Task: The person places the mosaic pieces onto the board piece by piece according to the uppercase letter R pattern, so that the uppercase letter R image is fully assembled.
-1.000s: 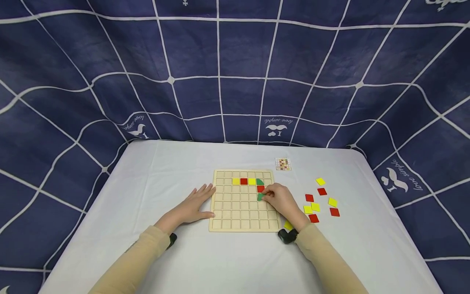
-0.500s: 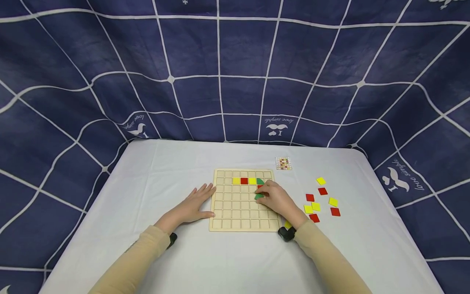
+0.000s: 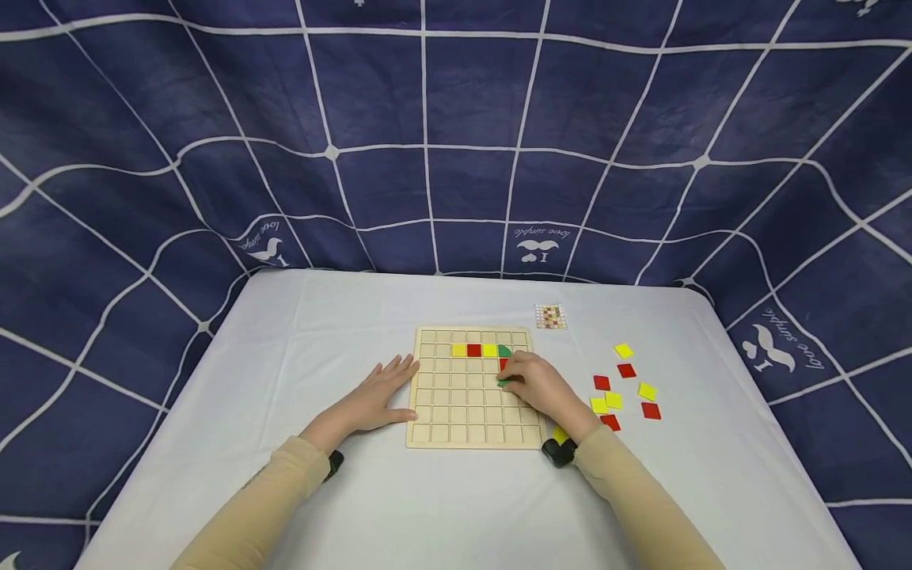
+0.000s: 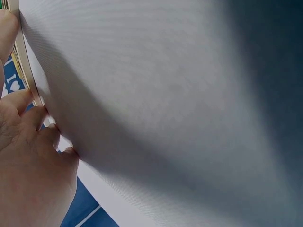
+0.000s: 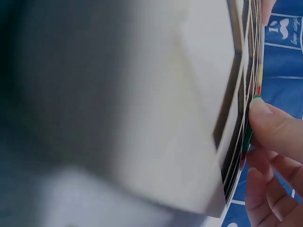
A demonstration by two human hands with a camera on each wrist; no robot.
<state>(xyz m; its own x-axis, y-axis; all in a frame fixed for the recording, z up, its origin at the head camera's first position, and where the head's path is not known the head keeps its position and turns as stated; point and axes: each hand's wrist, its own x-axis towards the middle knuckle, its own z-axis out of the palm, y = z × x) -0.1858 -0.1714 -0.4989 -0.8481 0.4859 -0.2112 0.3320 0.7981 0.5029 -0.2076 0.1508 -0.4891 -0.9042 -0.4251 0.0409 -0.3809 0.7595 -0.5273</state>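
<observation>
Green piece (image 3: 503, 383) in pinch of right hand (image 3: 539, 385), between thumb and fingers, mostly hidden by them, at wooden board (image 3: 458, 416), just below red tile (image 3: 503, 363). Apparently mid-placement; cannot tell whether seated flat. Next, probably: square up, press flat, let go. Left hand (image 3: 370, 402) with fingers outstretched, thumb apart, tips at board's left edge, seemingly for steadying. Loose red and yellow tiles (image 3: 613, 400) on desk (image 3: 427, 507), right of board.

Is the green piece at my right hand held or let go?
Held: your right hand pinches the green piece between thumb and fingers.
</observation>
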